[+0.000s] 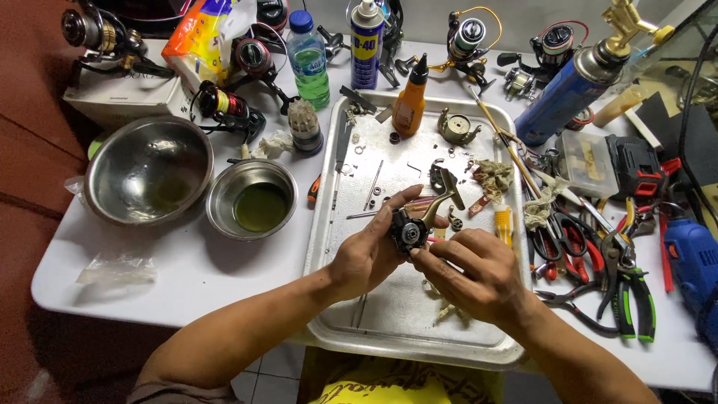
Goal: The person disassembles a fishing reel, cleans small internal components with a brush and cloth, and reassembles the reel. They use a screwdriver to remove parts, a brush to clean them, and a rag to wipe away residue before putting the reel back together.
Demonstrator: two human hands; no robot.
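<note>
A dark fishing reel body with a bronze foot is held above a metal tray. My left hand grips the reel body from the left, thumb over its top. My right hand meets it from the right, fingertips pinched at the reel's lower side; what they pinch is too small to tell. Small screws, washers and pins lie on the tray around the hands. A bronze reel cover and an orange oil bottle sit at the tray's far end.
Two steel bowls stand left of the tray. Pliers and scissors lie to the right, beside a blue power tool. Several reels, a water bottle, a spray can and a blue gas torch crowd the far edge.
</note>
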